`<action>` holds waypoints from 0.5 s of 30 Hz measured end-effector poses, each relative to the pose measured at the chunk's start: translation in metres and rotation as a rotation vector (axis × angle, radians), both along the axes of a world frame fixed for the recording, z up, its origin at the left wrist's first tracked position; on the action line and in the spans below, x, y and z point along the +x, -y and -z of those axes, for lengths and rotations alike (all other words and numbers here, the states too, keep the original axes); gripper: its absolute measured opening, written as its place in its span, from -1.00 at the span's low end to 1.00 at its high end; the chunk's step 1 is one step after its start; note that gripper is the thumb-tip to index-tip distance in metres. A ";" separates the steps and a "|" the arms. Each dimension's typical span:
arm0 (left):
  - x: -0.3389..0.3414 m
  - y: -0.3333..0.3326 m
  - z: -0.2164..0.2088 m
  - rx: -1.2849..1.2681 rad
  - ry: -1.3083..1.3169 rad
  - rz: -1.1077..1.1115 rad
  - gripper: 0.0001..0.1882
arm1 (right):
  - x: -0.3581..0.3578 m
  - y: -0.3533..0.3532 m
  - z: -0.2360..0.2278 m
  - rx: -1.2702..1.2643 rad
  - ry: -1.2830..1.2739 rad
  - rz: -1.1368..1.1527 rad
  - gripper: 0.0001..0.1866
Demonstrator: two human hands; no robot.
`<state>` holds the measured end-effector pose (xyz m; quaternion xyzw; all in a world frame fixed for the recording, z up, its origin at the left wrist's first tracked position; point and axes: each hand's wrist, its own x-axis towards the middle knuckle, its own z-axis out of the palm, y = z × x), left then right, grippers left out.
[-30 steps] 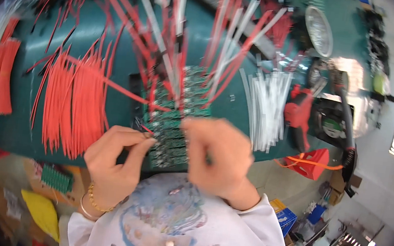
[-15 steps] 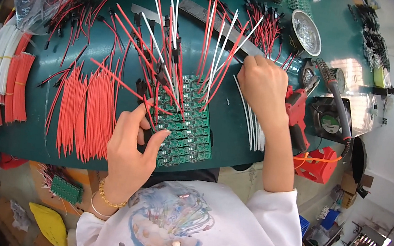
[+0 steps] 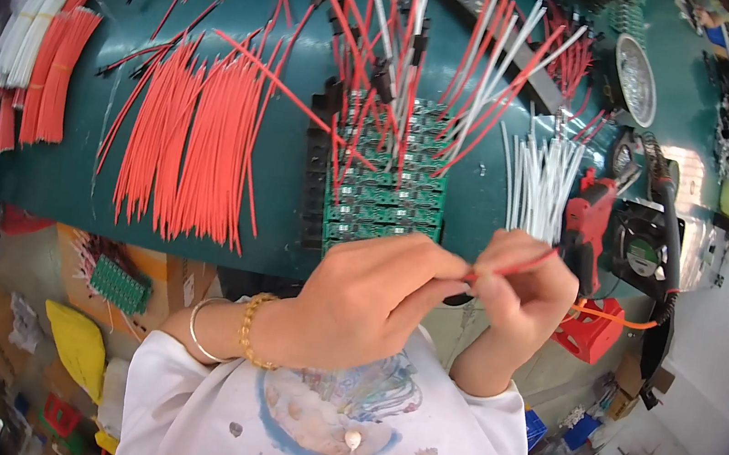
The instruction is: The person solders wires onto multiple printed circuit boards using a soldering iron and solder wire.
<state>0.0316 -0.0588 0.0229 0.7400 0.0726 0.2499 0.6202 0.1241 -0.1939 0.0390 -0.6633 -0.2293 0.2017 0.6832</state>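
Observation:
My left hand (image 3: 376, 280) and my right hand (image 3: 527, 286) meet in front of my chest, at the table's near edge. Both are closed in a pinch on a red wire (image 3: 527, 263), whose free end sticks out past the right hand's fingers. Its other end is hidden by the fingertips. Just beyond my left hand lies a panel of green circuit boards (image 3: 386, 203). Red and white wires (image 3: 484, 87), some with black connectors, rise from its far part. A bunch of loose white wires (image 3: 541, 182) lies beyond my right hand.
Left of the panel lie many red wires (image 3: 196, 141), with banded white and red bundles (image 3: 41, 28) farther left. At right are a red-handled tool (image 3: 588, 220), a fan (image 3: 642, 250) and a metal bowl (image 3: 634, 79). A metal bar (image 3: 532, 75) lies across the back.
My left hand has left the board panel and my right hand has come back from the far wires. They now meet near my body on a red wire. The view has shifted.

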 end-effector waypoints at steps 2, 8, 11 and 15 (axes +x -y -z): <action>-0.008 -0.004 0.009 0.013 -0.031 0.143 -0.81 | -0.007 0.002 0.006 -0.078 0.162 -0.033 -0.84; -0.016 -0.007 0.022 0.515 0.070 -0.093 -0.75 | -0.031 -0.009 0.021 -0.145 0.290 0.046 -0.80; -0.020 -0.007 0.016 0.207 0.001 -0.010 -0.78 | -0.027 -0.008 0.026 -0.135 0.301 0.040 -0.80; -0.025 -0.022 0.002 -0.156 -0.145 0.154 -0.81 | -0.017 -0.004 0.030 0.006 0.166 -0.181 -0.80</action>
